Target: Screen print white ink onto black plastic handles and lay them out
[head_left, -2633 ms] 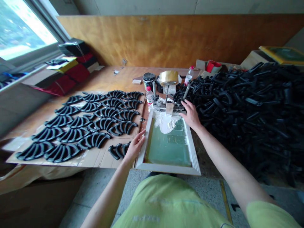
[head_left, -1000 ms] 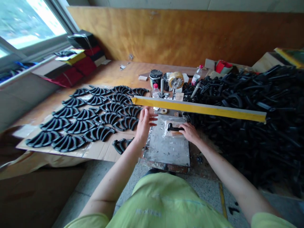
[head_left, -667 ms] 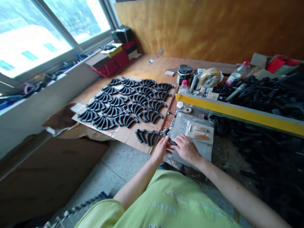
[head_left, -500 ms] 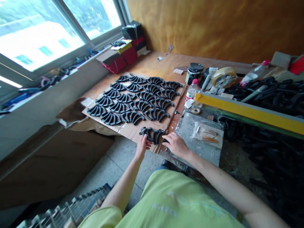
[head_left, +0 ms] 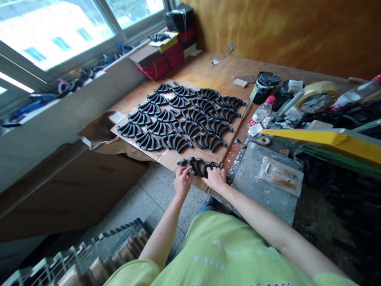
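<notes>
A short row of black curved pieces, each with a thicker end like a handle, lies at the near edge of a flat cardboard sheet. My left hand is at the row's left part, its fingers bent and closed on the lower end of a piece. At the right end my right hand has its fingers curled down over another piece; its fingertips are partly hidden. Beyond my hands, several fanned rows of the same black curved pieces cover the cardboard, nested side by side.
A grey board with a plastic bag lies to the right. Behind it are a yellow-edged bin, a red-capped bottle, a black tub and a tape roll. Red boxes stand by the window. A metal rack is low left.
My right hand has moved onto the right end of the short row. My left hand has shifted its grip along the lower side. The pieces appear more spread, and the camera view has turned.
</notes>
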`<state>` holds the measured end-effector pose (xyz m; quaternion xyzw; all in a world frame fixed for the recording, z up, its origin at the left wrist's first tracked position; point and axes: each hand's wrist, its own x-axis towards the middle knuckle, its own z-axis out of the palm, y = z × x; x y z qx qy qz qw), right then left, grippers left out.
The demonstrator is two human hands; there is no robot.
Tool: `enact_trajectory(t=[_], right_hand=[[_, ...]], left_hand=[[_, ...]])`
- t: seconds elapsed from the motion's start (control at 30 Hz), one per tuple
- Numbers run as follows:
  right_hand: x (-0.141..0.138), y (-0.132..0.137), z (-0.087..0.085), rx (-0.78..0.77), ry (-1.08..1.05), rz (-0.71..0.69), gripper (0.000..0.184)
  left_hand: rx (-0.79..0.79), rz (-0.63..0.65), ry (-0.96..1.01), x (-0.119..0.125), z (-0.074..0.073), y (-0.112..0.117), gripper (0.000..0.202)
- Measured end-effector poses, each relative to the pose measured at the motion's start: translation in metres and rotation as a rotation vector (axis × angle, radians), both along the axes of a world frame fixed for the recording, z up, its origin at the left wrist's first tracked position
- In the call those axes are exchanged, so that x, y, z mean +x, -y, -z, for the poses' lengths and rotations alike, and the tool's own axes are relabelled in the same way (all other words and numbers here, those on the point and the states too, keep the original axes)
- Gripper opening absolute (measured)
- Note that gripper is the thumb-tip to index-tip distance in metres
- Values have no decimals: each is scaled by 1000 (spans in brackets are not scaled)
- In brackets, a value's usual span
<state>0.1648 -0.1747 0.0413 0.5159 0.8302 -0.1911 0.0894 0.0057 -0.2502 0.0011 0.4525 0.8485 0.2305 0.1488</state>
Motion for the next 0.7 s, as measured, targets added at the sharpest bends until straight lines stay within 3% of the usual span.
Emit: enact_trajectory(t=[0.1,0.33,0.47,0.7], right_hand=[[-4,-3,1,-19,-1,56,44],[-5,-14,-5,-18,-22,147,42],[-15,-19,-2,-32,-30,146,39],[-33,-44,1,-75,-158,97,50]], left_hand=[[-2,131,-99,10,5,-1,40],[-114,148,-100,-2,-3,-25,43],[-82,215,-82,-10,-2,-29,42],[-17,197,-57,-31,5,-51,45]])
